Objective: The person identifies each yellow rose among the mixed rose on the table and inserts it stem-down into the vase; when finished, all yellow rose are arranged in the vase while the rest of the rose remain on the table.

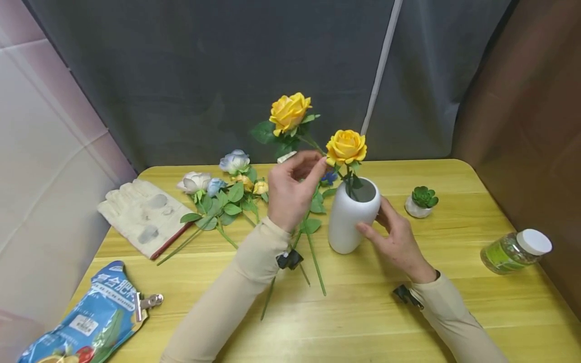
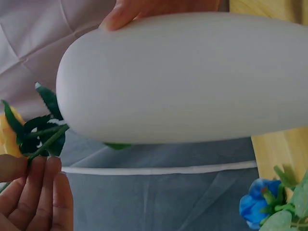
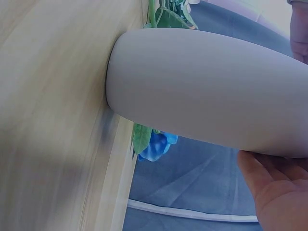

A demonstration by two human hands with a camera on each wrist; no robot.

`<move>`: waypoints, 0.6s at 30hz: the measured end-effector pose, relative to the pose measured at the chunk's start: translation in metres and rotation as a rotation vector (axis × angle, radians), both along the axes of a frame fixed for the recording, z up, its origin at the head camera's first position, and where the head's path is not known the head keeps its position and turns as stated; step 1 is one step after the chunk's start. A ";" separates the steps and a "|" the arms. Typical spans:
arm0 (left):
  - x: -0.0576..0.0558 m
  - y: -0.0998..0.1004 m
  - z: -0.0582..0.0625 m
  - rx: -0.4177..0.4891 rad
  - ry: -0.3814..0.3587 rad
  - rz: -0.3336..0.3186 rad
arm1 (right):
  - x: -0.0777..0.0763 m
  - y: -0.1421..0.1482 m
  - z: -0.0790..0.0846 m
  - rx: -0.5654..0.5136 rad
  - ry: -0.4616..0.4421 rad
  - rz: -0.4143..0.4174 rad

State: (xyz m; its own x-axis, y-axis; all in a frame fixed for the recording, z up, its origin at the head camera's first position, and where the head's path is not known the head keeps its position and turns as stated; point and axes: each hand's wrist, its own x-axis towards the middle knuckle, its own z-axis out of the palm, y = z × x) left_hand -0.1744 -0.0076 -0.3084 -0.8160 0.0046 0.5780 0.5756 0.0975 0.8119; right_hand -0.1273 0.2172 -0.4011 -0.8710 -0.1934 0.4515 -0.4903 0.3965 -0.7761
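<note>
A white vase (image 1: 351, 227) stands upright on the table, tilted slightly. My right hand (image 1: 397, 242) holds its right side, thumb in front and fingers behind; in the right wrist view those fingers (image 3: 281, 185) lie against the vase wall. My left hand (image 1: 297, 186) is left of the vase mouth and pinches a green stem (image 2: 48, 142) between thumb and fingers. One yellow rose (image 1: 347, 147) stands over the mouth, its stem running into the vase. Another yellow rose (image 1: 290, 113) leans up and left behind my left hand. Whether both share one stem, I cannot tell.
Several loose artificial flowers (image 1: 233, 194) lie left of the vase, partly behind my left arm. A work glove (image 1: 145, 217) and a clipped blue bag (image 1: 97, 312) are at the left. To the right are a small potted succulent (image 1: 422, 201) and a white-lidded jar (image 1: 515, 252).
</note>
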 end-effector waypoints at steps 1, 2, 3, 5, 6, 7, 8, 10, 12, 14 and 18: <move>0.001 0.001 -0.001 -0.031 -0.005 0.008 | 0.000 0.000 0.000 0.001 0.000 0.000; 0.001 0.002 -0.002 -0.059 -0.008 0.011 | 0.000 0.000 0.000 0.001 -0.002 -0.001; 0.002 0.003 -0.003 -0.085 -0.012 0.013 | 0.000 0.000 0.000 0.002 -0.003 -0.001; 0.003 0.005 -0.006 -0.129 -0.018 0.013 | 0.000 0.000 0.000 0.003 -0.006 -0.001; 0.003 0.005 -0.008 -0.152 -0.020 0.012 | 0.000 0.000 0.001 0.003 -0.007 -0.002; 0.003 0.006 -0.009 -0.172 -0.025 0.008 | 0.000 0.000 0.001 0.003 -0.009 -0.003; 0.003 0.007 -0.010 -0.187 -0.029 0.002 | 0.000 0.000 0.001 0.003 -0.011 -0.004; 0.004 0.008 -0.014 -0.218 -0.041 -0.010 | 0.000 0.000 0.001 0.003 -0.013 -0.005; 0.004 0.009 -0.017 -0.238 -0.050 -0.026 | 0.000 0.000 0.001 0.006 -0.015 -0.005; 0.005 0.009 -0.019 -0.245 -0.056 -0.038 | 0.000 0.000 0.001 0.009 -0.014 -0.003; 0.004 0.009 -0.020 -0.229 -0.064 -0.056 | 0.000 0.000 0.001 0.013 -0.005 0.001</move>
